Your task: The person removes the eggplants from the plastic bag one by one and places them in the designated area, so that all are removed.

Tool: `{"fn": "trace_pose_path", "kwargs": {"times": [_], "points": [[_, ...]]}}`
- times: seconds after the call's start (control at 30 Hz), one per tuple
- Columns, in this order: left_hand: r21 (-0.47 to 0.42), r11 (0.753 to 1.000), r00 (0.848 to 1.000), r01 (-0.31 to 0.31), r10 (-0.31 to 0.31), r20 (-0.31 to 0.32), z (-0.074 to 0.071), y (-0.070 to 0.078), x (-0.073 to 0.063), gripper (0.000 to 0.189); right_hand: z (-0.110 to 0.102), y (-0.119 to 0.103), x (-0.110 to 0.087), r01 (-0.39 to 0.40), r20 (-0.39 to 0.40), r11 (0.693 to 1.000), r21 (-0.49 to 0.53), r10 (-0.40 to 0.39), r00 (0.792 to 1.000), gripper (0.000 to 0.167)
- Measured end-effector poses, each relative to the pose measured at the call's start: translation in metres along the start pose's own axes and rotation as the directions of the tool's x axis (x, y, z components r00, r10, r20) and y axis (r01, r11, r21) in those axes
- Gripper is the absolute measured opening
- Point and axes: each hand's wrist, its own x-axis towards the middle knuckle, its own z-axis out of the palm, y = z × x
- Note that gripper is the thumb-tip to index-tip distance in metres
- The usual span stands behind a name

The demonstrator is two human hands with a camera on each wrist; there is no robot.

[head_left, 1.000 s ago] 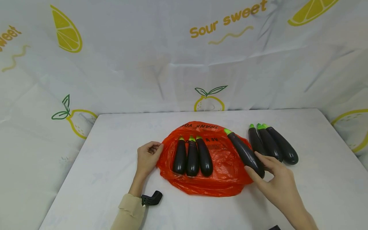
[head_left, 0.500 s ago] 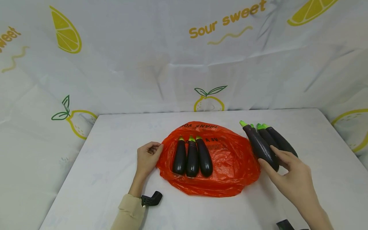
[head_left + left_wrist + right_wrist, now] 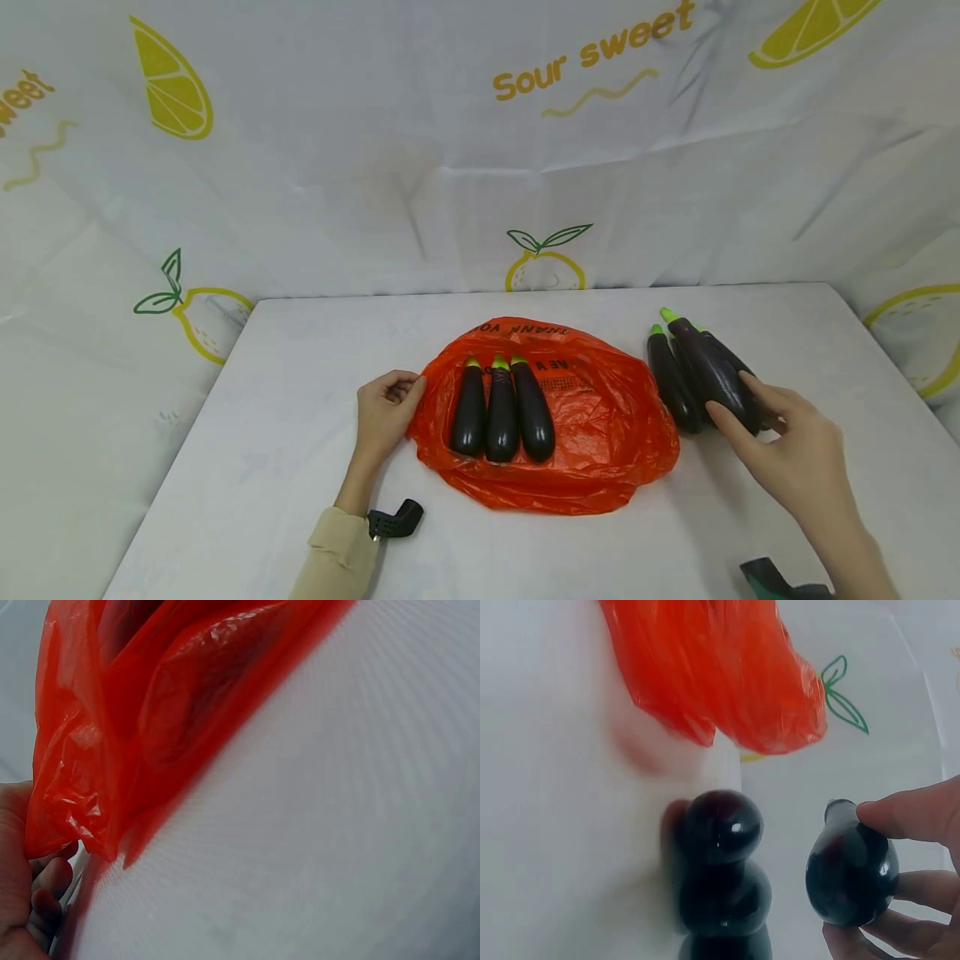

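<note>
A red plastic bag [image 3: 607, 475] lies spread open on the table, with three dark eggplants [image 3: 501, 417] side by side inside it. My left hand [image 3: 382, 417] pinches the bag's left edge; in the left wrist view the red film [image 3: 79, 757] hangs from the fingers. At the right, my right hand [image 3: 798, 450] grips one eggplant [image 3: 712, 375] near its round end, green tip pointing away. It hovers over three other eggplants [image 3: 670, 387] and partly hides them. The right wrist view shows the held eggplant [image 3: 851, 877] apart from the row of eggplants [image 3: 721, 825].
The white table [image 3: 285, 442] ends at a far edge, with a lemon-print cloth [image 3: 337, 167] hanging behind it. A black wrist device [image 3: 396, 518] sits at my left wrist, another dark one [image 3: 780, 579] by my right forearm.
My right hand has carried its eggplant rightward, from over the bag's right side to above the eggplants at the right. My left hand stays on the bag's edge.
</note>
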Motion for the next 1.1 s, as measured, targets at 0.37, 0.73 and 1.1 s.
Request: {"fn": "trace_pose_path", "kwargs": {"times": [0.37,0.73,1.1], "points": [[-0.006,1.000,1.000,0.014,-0.014,-0.022,0.002,0.001,-0.001,0.005,-0.014,0.024,0.015,-0.068,-0.046,0.998,0.004,0.068,0.997,0.055],[0.005,1.000,1.000,0.012,-0.012,-0.007,0.002,0.001,-0.001,0.005,-0.020,0.048,0.022,-0.164,-0.066,0.986,-0.039,0.162,0.985,0.057],[0.013,1.000,1.000,-0.016,0.016,0.010,-0.001,-0.001,0.000,0.008,-0.020,0.066,0.033,-0.185,-0.032,0.978,-0.093,0.183,0.983,0.057]]}}
